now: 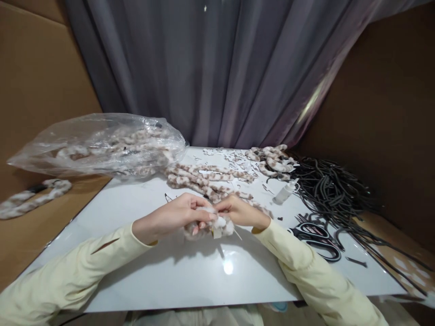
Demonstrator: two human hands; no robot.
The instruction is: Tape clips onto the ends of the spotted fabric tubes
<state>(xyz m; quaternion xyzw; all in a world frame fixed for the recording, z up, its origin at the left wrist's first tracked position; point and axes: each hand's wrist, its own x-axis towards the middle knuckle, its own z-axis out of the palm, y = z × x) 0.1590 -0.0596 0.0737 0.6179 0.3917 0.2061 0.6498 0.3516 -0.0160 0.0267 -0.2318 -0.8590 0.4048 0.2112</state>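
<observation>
Over the middle of the white table, my left hand [193,212] and my right hand [234,210] meet, fingers closed on one piece of fluffy white and brown spotted plush [222,225]. A thin white strip pokes out at its right side, and a small yellowish bit shows beneath. My fingers hide part of the plush. Just beyond my hands lie several spotted plush strips [200,180], side by side. To the right of my right hand stands a small translucent squeeze bottle [284,194], tilted in view.
Black-handled scissors [321,240] lie at the right beside a heap of black cords [329,185]. Plush loops [272,159] and paper scraps [234,158] are at the back. A clear plastic bag [102,145] of plush pieces fills the back left; another loop [34,197] rests on cardboard.
</observation>
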